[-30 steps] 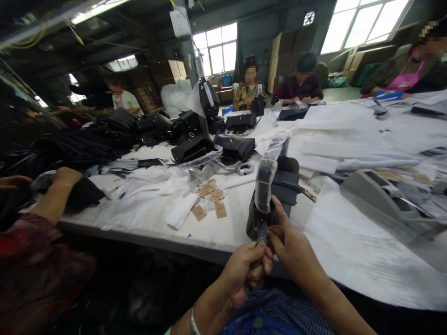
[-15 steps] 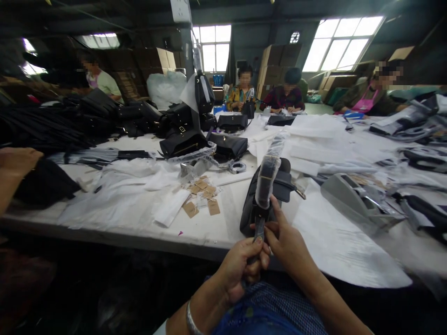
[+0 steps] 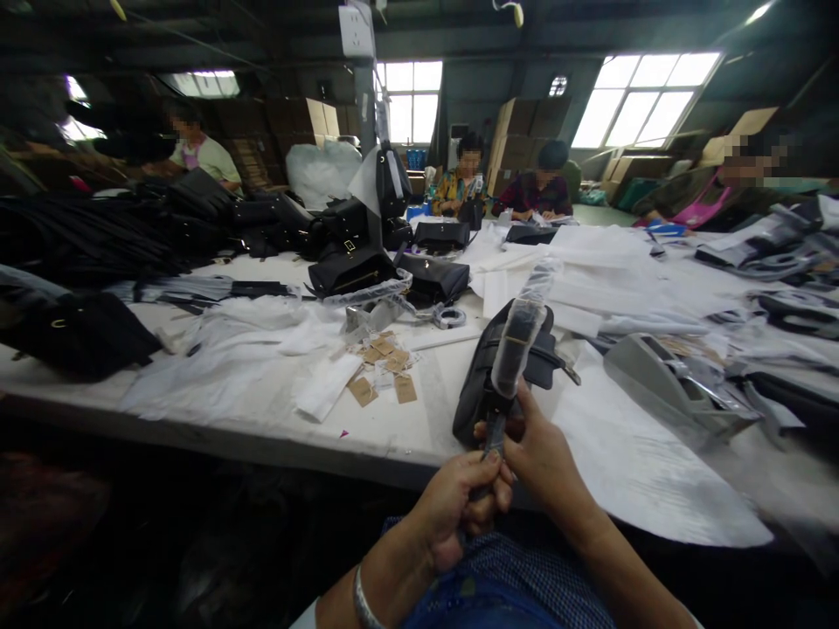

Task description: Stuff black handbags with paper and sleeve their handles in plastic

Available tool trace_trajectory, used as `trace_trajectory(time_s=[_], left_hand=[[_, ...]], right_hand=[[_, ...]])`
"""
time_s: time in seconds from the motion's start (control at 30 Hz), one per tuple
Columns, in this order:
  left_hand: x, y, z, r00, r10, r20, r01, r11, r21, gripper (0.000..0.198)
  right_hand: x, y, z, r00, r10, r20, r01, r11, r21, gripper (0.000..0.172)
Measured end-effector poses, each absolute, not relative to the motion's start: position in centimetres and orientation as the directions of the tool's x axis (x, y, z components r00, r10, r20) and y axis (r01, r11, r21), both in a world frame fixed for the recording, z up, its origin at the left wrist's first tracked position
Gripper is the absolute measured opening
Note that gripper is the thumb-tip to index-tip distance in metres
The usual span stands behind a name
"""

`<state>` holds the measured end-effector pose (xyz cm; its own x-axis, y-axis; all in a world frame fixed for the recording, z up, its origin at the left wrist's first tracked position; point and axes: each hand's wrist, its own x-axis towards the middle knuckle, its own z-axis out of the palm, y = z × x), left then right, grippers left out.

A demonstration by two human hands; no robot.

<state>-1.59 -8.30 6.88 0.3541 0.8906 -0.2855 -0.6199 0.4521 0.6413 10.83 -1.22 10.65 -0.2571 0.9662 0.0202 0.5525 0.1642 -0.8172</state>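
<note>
A black handbag [image 3: 473,384] lies at the front edge of the table, right of the middle. Its strap [image 3: 517,341] is wrapped in clear plastic and rises across the bag. My left hand [image 3: 468,498] is closed round the lower end of the strap, in front of the table edge. Just above it, my right hand [image 3: 541,445] grips the strap where it meets the bag, with the index finger lying along the wrapped part. The fingertips of the right hand are partly hidden behind the strap.
Brown paper tags [image 3: 384,367] lie left of the bag. A grey tray [image 3: 675,384] and white sheets [image 3: 642,463] lie to the right. More black bags [image 3: 354,262] stand farther back, around a post [image 3: 367,114]. Several people sit across the table.
My right index finger has bent down closer to the strap. The view has shifted slightly, and another person's hand at the far left is gone from sight.
</note>
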Motion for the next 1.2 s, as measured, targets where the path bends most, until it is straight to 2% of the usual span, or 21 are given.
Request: trace_trajectory(time_s=[0.07, 0.13, 0.2, 0.3, 0.37, 0.47, 0.53, 0.6, 0.73, 0.83, 0.9, 1.0, 1.07, 1.13, 1.2], left_hand=[[-1.6, -8.3, 6.8, 0.352, 0.890, -0.289, -0.628, 0.453, 0.632, 0.038], [-1.6, -8.2, 6.7, 0.344, 0.893, -0.290, -0.643, 0.450, 0.620, 0.039], [-1.7, -8.1, 6.6, 0.338, 0.897, -0.286, -0.663, 0.442, 0.604, 0.039], [-1.6, -8.0, 6.4, 0.338, 0.899, -0.278, -0.693, 0.437, 0.573, 0.038], [-1.5, -8.0, 6.1, 0.328, 0.899, -0.290, -0.723, 0.436, 0.536, 0.036], [-1.0, -8.1, 5.8, 0.324, 0.893, -0.313, -0.776, 0.440, 0.451, 0.035], [-0.6, -8.1, 5.7, 0.361, 0.880, -0.309, -0.793, 0.464, 0.394, 0.033], [0.0, -8.2, 5.7, 0.385, 0.872, -0.303, -0.796, 0.480, 0.368, 0.033], [0.9, -8.3, 5.9, 0.314, 0.901, -0.299, -0.785, 0.424, 0.453, 0.040], [1.0, -8.3, 5.8, 0.215, 0.937, -0.277, -0.745, 0.340, 0.574, 0.046], [0.8, -8.4, 5.7, 0.166, 0.951, -0.262, -0.709, 0.300, 0.638, 0.049], [0.4, -8.3, 5.7, 0.140, 0.958, -0.251, -0.631, 0.282, 0.723, 0.049], [0.2, -8.2, 5.6, 0.106, 0.966, -0.238, -0.545, 0.256, 0.798, 0.049], [-0.1, -8.2, 5.3, 0.032, 0.978, -0.207, -0.419, 0.201, 0.885, 0.051], [-0.5, -8.2, 4.5, -0.100, 0.985, -0.143, -0.245, 0.115, 0.963, 0.051]], right_hand=[[10.9, -1.1, 10.5, -0.254, 0.967, 0.022, 0.520, 0.156, -0.840, 0.091], [11.4, -0.9, 10.1, -0.322, 0.947, 0.005, 0.421, 0.148, -0.895, 0.092], [12.0, -0.8, 9.9, -0.421, 0.907, -0.022, 0.264, 0.099, -0.959, 0.096], [12.8, -1.5, 9.7, -0.500, 0.864, -0.056, 0.009, -0.060, -0.998, 0.104], [12.9, -2.4, 9.8, -0.501, 0.860, -0.100, -0.150, -0.200, -0.968, 0.103], [12.1, -3.7, 10.2, -0.506, 0.848, -0.159, -0.371, -0.380, -0.847, 0.098], [11.2, -4.2, 10.5, -0.496, 0.848, -0.184, -0.457, -0.436, -0.775, 0.097], [10.4, -4.4, 10.8, -0.453, 0.866, -0.214, -0.474, -0.437, -0.764, 0.098], [10.3, -4.0, 10.6, -0.365, 0.909, -0.203, -0.362, -0.339, -0.868, 0.102], [12.5, -3.1, 9.9, -0.445, 0.886, -0.131, -0.076, -0.183, -0.980, 0.099], [14.5, -1.9, 9.8, -0.443, 0.895, -0.053, 0.164, 0.022, -0.986, 0.084], [17.2, 0.4, 10.6, -0.269, 0.941, 0.205, 0.423, 0.306, -0.853, 0.049], [18.4, 2.7, 11.4, -0.181, 0.874, 0.452, 0.534, 0.473, -0.701, 0.036], [19.2, 5.5, 11.7, -0.211, 0.769, 0.603, 0.623, 0.581, -0.523, 0.037], [20.0, 9.1, 11.1, -0.278, 0.755, 0.594, 0.676, 0.593, -0.438, 0.053]])
